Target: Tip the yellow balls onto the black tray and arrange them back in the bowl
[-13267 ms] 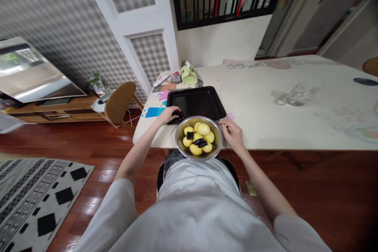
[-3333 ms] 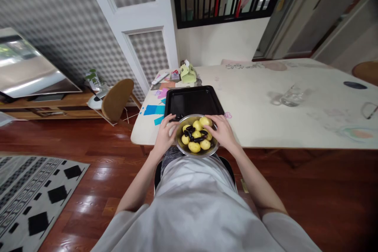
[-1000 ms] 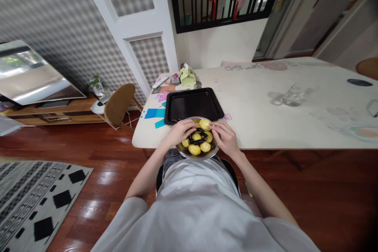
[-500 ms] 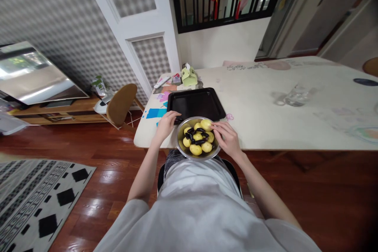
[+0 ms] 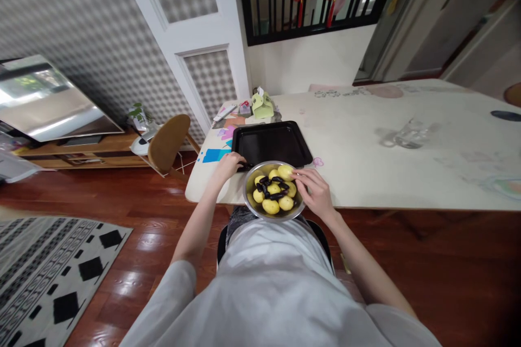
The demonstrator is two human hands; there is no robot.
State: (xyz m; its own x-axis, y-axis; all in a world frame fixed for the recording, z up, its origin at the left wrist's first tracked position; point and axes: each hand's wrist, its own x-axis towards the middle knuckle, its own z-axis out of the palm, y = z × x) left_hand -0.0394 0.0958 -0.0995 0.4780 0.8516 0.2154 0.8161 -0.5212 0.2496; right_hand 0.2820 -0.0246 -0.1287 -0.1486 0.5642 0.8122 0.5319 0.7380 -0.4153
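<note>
A round metal bowl (image 5: 249, 203) sits at the table's front edge, partly over my lap. It holds several yellow, rounded fruits or potatoes (image 5: 271, 206) and several small, dark, elongated pieces that look like long black grapes (image 5: 278, 195). My right hand (image 5: 315, 191) is closed at the bowl's right rim, its fingertips reaching over against the upper-right yellow piece. Left of the bowl, my left hand (image 5: 231, 166) is pinched around a small dark elongated piece (image 5: 245, 166) by the near-left corner of a black rectangular tray (image 5: 271, 143). Its fingertips partly hide that piece.
Behind the tray stand a green tissue box (image 5: 262, 105) and a white remote (image 5: 225, 113). A clear glass vessel (image 5: 409, 134) is on the table's right side. A wooden chair (image 5: 167, 143) stands left of the table, near a patterned rug (image 5: 61, 271).
My left hand has drawn slightly closed and lower by the tray's corner. My right hand and the bowl keep their places; the whole view has shifted a little.
</note>
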